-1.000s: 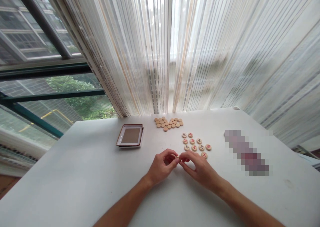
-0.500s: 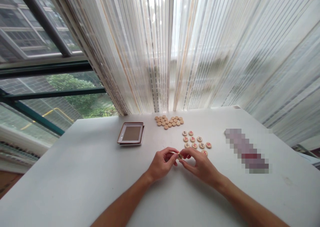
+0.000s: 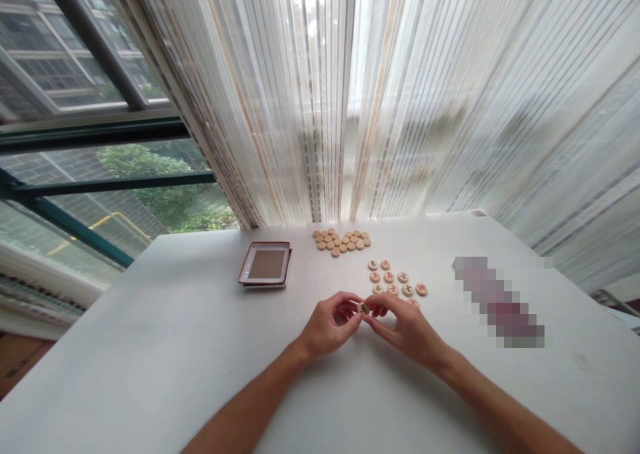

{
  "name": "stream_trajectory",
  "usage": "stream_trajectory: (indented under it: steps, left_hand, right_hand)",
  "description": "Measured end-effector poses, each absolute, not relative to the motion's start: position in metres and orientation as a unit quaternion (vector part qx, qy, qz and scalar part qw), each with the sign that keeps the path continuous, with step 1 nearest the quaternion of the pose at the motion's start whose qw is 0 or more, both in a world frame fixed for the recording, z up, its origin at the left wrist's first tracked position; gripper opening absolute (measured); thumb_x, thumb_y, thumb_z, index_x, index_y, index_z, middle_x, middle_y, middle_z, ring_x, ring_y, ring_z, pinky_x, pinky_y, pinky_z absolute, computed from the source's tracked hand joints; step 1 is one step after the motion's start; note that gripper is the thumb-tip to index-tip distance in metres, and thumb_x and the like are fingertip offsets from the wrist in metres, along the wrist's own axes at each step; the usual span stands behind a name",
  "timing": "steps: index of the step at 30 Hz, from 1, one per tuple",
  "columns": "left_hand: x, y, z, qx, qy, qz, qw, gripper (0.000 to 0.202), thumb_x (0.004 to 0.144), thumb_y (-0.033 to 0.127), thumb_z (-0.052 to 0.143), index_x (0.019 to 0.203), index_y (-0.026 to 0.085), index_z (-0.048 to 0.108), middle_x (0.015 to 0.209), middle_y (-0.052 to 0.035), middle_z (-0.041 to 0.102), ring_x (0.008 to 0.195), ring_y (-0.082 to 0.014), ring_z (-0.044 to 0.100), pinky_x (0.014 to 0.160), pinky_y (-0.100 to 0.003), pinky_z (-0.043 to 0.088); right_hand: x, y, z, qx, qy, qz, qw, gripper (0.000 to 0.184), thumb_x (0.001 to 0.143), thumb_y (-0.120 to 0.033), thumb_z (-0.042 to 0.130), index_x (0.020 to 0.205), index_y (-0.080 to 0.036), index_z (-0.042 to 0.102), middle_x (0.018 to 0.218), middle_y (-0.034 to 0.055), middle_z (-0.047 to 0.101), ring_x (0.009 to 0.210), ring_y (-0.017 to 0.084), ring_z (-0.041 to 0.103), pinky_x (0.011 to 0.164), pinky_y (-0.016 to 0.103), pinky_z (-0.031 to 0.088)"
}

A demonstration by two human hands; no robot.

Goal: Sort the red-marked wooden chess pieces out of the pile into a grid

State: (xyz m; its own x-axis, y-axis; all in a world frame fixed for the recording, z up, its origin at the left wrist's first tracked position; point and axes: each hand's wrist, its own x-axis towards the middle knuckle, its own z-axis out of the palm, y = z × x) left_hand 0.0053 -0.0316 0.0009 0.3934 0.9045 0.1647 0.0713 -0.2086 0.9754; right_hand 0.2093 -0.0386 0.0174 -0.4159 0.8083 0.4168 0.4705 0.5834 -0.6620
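My left hand (image 3: 327, 324) and my right hand (image 3: 405, 327) meet above the white table (image 3: 150, 347), and both pinch one round wooden chess piece (image 3: 363, 308) with a dark character on its face. Just beyond my right hand lie several face-up pieces (image 3: 395, 277) with red and black characters, set out in short rows. Farther back, a cluster of several face-down plain pieces (image 3: 343, 241) lies near the curtain.
A shallow brown-rimmed box (image 3: 266, 266) lies on the table to the left of the pieces. A blurred-out patch (image 3: 497, 301) sits on the right side of the table. Striped sheer curtains (image 3: 400, 94) hang behind, with a window (image 3: 75, 107) at left.
The piece between my fingers has turned from edge-on to face toward me. Both hands stay together at the same spot; the view shifted slightly.
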Motion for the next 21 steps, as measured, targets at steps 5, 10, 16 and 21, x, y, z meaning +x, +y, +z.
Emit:
stream_trajectory:
  steps: [5, 10, 16, 21]
  left_hand:
    - [0.006, -0.032, 0.001, 0.669, 0.378, 0.407, 0.494, 0.028, 0.088, 0.032, 0.065, 0.111, 0.016, 0.063, 0.097, -0.0098, 0.072, 0.086, -0.0190, 0.067, 0.075, -0.028, 0.054]
    - [0.006, -0.032, -0.002, 0.666, 0.398, 0.419, 0.472, 0.023, 0.087, 0.032, 0.066, 0.103, 0.017, 0.062, 0.092, -0.0077, 0.070, 0.081, -0.0165, 0.066, 0.073, -0.027, 0.054]
    - [0.008, -0.029, -0.003, 0.617, 0.417, 0.437, 0.504, 0.027, 0.087, 0.040, 0.066, 0.097, 0.016, 0.058, 0.088, -0.0071, 0.069, 0.074, -0.0152, 0.066, 0.067, -0.026, 0.055]
    - [0.009, -0.028, -0.002, 0.589, 0.407, 0.441, 0.541, 0.034, 0.087, 0.044, 0.065, 0.102, 0.015, 0.059, 0.089, -0.0090, 0.072, 0.070, -0.0152, 0.068, 0.067, -0.028, 0.055]
  right_hand:
    - [0.223, -0.033, 0.025, -0.417, -0.798, 0.200, 0.387, 0.018, 0.094, -0.029, 0.057, 0.109, -0.022, 0.064, 0.090, 0.0056, 0.071, 0.075, 0.018, 0.067, 0.069, 0.031, 0.057]
    - [0.249, -0.019, 0.033, -0.504, -0.724, 0.126, 0.454, 0.021, 0.095, -0.037, 0.055, 0.102, -0.022, 0.068, 0.086, 0.0057, 0.072, 0.067, 0.018, 0.064, 0.061, 0.030, 0.056]
    - [0.256, -0.013, 0.032, -0.533, -0.693, 0.130, 0.468, 0.019, 0.094, -0.036, 0.057, 0.098, -0.021, 0.067, 0.085, 0.0053, 0.071, 0.068, 0.019, 0.064, 0.058, 0.028, 0.055]
    - [0.233, -0.027, 0.024, -0.422, -0.783, 0.190, 0.416, 0.016, 0.093, -0.029, 0.059, 0.106, -0.022, 0.066, 0.090, 0.0056, 0.069, 0.076, 0.018, 0.066, 0.070, 0.031, 0.058]
